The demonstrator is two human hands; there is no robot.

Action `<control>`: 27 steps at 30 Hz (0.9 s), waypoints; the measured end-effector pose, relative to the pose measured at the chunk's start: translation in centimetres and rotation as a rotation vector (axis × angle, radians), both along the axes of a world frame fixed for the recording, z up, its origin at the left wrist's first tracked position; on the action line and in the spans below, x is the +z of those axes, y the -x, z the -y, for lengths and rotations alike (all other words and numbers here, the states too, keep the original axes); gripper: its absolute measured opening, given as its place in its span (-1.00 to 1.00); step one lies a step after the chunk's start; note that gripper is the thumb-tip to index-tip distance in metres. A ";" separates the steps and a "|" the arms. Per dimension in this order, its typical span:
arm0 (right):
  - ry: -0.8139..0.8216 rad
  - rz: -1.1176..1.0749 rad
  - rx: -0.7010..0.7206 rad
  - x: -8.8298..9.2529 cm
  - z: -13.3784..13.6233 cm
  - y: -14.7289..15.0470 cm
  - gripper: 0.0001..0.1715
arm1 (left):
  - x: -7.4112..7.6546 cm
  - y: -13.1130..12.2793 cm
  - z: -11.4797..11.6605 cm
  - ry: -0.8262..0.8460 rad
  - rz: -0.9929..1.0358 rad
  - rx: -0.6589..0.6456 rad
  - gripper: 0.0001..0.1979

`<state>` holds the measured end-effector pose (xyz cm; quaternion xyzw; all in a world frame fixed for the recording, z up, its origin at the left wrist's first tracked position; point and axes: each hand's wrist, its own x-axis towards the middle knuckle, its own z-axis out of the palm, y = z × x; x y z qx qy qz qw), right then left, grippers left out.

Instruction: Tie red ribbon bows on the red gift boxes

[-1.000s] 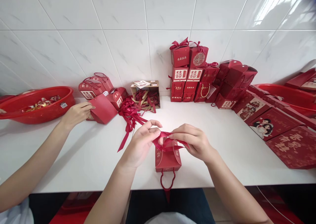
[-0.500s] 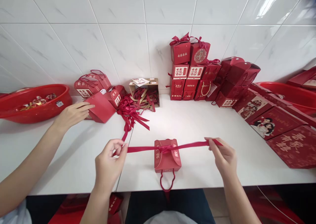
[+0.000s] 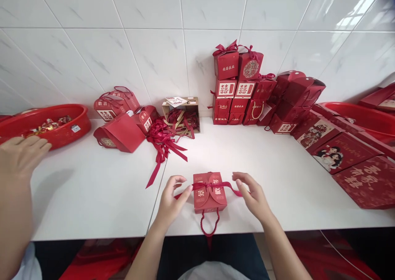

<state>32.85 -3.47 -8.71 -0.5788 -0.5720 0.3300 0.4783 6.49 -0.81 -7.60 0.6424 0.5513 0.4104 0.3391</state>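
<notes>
Both hands sit closer in than half a second ago: left hand (image 3: 172,197) and right hand (image 3: 252,192), fingers apart, flank glossy red ribbon (image 3: 226,184) knotted across gold-printed red cardboard box (image 3: 210,198) on white bench (image 3: 271,158).

Glossy white tiled wall (image 3: 148,49) above white table (image 3: 277,164)

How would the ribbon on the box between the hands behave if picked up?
The ribbon is probably floppy: its right end curves loosely. Likely light too, being thin-looking and narrow. Lifting it may drag the box along, since it looks knotted across the top.
</notes>
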 end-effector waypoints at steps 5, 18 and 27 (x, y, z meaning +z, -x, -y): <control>0.029 -0.123 0.159 -0.1 -0.8 3.5 -0.60 | 0.7 -3.0 0.5 0.146 0.026 -0.065 -0.72; -0.070 -0.022 0.253 1.5 -0.2 -0.4 -0.66 | 2.1 1.7 -1.9 0.334 -0.115 -0.214 -0.73; -0.210 0.065 -0.089 1.7 -0.9 2.5 -0.83 | 5.3 0.6 -3.7 0.616 -0.048 -0.824 -0.80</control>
